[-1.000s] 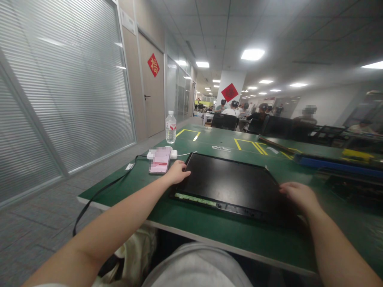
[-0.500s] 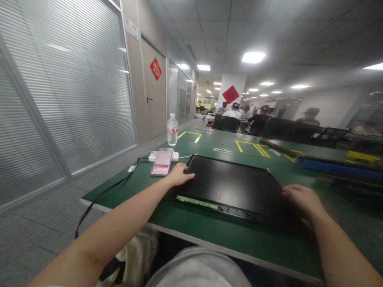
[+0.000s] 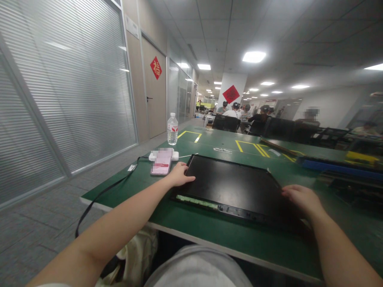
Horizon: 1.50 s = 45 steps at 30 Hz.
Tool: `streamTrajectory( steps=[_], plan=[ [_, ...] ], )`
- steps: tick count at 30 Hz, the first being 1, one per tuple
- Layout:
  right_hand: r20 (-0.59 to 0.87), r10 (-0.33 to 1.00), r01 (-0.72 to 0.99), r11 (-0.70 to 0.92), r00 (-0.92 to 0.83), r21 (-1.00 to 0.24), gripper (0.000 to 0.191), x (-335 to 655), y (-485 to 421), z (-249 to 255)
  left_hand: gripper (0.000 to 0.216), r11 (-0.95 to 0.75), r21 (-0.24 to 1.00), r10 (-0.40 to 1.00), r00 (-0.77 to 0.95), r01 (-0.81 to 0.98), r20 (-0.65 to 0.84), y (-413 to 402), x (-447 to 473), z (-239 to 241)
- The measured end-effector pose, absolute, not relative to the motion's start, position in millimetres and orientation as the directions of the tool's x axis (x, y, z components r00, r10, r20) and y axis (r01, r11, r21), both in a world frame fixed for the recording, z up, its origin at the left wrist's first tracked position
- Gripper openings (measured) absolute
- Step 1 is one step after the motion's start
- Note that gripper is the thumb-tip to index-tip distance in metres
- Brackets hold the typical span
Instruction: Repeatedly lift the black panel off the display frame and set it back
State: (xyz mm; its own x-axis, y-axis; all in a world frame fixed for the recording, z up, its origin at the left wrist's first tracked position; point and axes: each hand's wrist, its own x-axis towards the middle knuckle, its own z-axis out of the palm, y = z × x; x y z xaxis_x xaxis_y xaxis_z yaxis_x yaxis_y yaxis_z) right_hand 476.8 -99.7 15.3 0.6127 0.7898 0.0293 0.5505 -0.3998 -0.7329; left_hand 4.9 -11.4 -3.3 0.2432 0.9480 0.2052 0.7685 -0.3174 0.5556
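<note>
A flat black LCD panel (image 3: 233, 183) lies on the green table before me, its dark face up. Along its near edge runs a strip that is green on the left and black on the right. My left hand (image 3: 180, 174) is closed on the panel's left edge, thumb lying over the face and the other fingers partly hidden at the side. At the opposite edge, my right hand (image 3: 302, 199) grips the panel with fingertips on the rim; its thumb is mostly hidden.
Left of the panel are a phone (image 3: 161, 164), a white device with a black strap (image 3: 104, 187) and a water bottle (image 3: 172, 129). Blue and black parts (image 3: 338, 167) lie at the right. Yellow tape marks the table (image 3: 209, 239). Several people sit at tables farther back.
</note>
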Motion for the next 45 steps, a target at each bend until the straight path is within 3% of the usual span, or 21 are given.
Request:
streamTrajectory(
  steps=[7, 12, 19, 24, 28, 34, 39, 45],
  plan=[
    [0.073, 0.783, 0.607, -0.415, 0.617, -0.677, 0.013, 472, -103, 20, 0.074, -0.353, 0.465, 0.936, 0.309, 0.812, 0.172, -29, 13, 5],
    [0.103, 0.789, 0.634, -0.401, 0.606, -0.662, 0.014, 475, -101, 17, 0.078, -0.501, 0.42, 0.86, 0.49, 0.757, 0.144, -34, 8, 12],
    [0.119, 0.802, 0.686, -0.412, 0.586, -0.6, 0.019, 471, -102, 20, 0.077, -0.656, 0.48, 0.716, 0.68, 0.582, 0.154, -30, -5, 17],
    [0.208, 0.858, 0.788, -0.302, 0.47, -0.536, 0.029, 472, -100, 17, 0.08, -0.692, 0.501, 0.663, 0.732, 0.519, 0.158, -29, -10, 21],
    [0.191, 0.908, 0.823, -0.229, 0.373, -0.52, 0.036, 471, -97, 13, 0.08, -0.722, 0.495, 0.618, 0.772, 0.483, 0.148, -29, -10, 23],
    [0.11, 0.951, 0.814, -0.184, 0.289, -0.551, 0.032, 467, -95, 8, 0.074, -0.707, 0.535, 0.623, 0.765, 0.463, 0.162, -34, -7, 27],
    [0.126, 0.941, 0.805, -0.193, 0.313, -0.56, 0.029, 465, -96, 12, 0.062, -0.633, 0.566, 0.718, 0.674, 0.528, 0.174, -33, -4, 25],
    [0.19, 0.867, 0.781, -0.294, 0.46, -0.55, 0.028, 474, -99, 16, 0.05, -0.509, 0.458, 0.86, 0.456, 0.729, 0.231, -16, -2, 9]
  ],
)
